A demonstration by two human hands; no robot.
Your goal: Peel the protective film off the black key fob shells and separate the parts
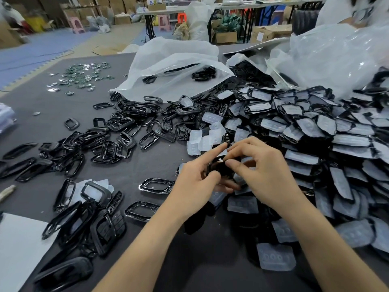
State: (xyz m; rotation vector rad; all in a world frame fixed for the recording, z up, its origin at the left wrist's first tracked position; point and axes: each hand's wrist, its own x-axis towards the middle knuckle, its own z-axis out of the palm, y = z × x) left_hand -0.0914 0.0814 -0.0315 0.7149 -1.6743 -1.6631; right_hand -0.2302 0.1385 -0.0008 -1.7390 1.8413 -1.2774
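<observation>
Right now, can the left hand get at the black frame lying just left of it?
Probably yes, once freed: the left hand holds the key fob shell with the right hand, but the black frame lies near, uncovered.

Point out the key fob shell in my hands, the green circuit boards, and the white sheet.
key fob shell (219,167), head view, on its black middle.
green circuit boards (81,77), head view, middle of the scattered cluster.
white sheet (19,247), head view, its bare middle.

Even, soft indoor light, faint shadows, glare on clear plastic bags (328,57), slight blur, wide-angle bending at edges.
</observation>
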